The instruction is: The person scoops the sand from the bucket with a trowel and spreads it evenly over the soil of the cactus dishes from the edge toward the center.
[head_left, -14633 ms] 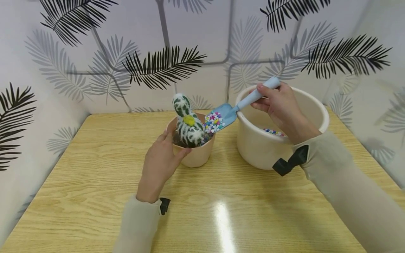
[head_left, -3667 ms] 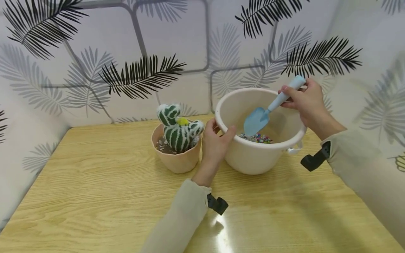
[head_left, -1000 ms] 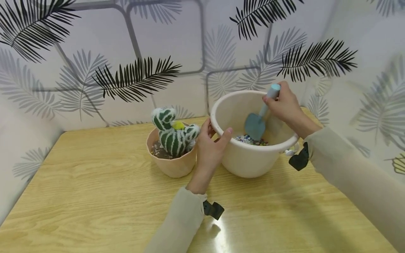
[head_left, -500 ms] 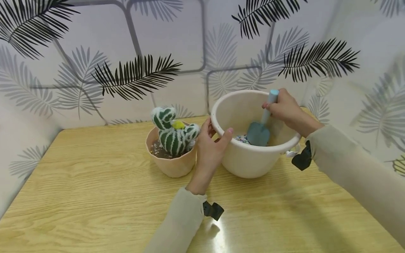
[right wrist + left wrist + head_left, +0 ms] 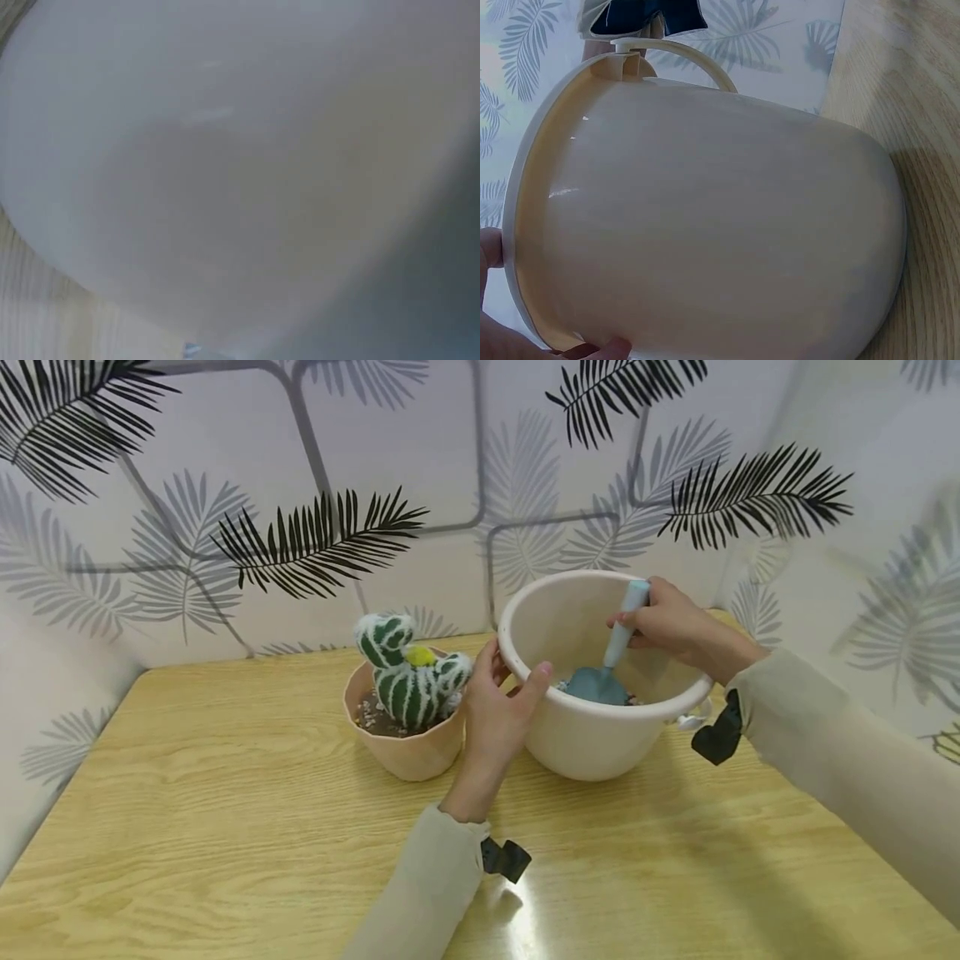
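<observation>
My left hand point(image 5: 495, 710) grips the left rim of a cream bucket point(image 5: 592, 747), with the thumb over the edge. The left wrist view shows the bucket's outer wall point(image 5: 705, 210) and part of my fingers point(image 5: 607, 349) at its rim. Inside the bucket, my right hand point(image 5: 667, 622) holds a blue trowel point(image 5: 618, 639) by its handle. The trowel's blade is low in the bucket, covering most of the small coloured pebbles point(image 5: 561, 686). In the right wrist view the bucket wall point(image 5: 187, 187) fills most of the picture; the hand is hidden.
Left of the bucket stands a peach flowerpot point(image 5: 408, 756) with a knitted-looking green and white cactus point(image 5: 411, 693), a yellow flower and dark soil. Both stand on a wooden table point(image 5: 225, 827) against a leaf-patterned wall point(image 5: 420, 460). A bucket handle point(image 5: 690, 54) shows in the left wrist view.
Earlier my left hand was at the flowerpot and the trowel poured pebbles there; both are now at the bucket. Over the last second, the trowel blade has gone lower and left among the pebbles.
</observation>
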A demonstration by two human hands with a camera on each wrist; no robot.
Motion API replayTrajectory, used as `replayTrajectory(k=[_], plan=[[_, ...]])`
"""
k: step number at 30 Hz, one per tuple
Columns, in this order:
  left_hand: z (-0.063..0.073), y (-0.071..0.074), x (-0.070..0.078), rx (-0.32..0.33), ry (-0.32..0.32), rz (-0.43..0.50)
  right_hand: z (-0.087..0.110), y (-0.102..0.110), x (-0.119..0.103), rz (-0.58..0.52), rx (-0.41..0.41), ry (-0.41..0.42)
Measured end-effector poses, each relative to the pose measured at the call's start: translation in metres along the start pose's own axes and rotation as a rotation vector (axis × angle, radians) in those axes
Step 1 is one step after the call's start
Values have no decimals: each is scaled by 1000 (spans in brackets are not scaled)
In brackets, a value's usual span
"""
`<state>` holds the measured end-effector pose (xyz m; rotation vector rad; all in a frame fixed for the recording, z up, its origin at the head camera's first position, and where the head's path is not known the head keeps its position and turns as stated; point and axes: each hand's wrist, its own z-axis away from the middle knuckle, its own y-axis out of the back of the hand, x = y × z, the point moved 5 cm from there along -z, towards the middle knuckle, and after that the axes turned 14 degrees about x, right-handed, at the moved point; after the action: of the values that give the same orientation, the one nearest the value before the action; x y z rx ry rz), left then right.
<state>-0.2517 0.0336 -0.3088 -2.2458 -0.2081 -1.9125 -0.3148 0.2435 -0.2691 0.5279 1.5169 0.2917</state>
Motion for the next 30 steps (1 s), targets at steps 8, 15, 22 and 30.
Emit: replayTrajectory(k=[8,15,22,30], plan=[[1,-1,0,-17,-12,25,6,11,-12,267,197,195],[1,2,-2,-6,-9,22,5,7,-10,309,191,124],[1,1,-4,-2,-18,7,2,5,-3,324,118,72],[1,-1,-5,-8,-30,28,4,6,-4,335,123,93]])
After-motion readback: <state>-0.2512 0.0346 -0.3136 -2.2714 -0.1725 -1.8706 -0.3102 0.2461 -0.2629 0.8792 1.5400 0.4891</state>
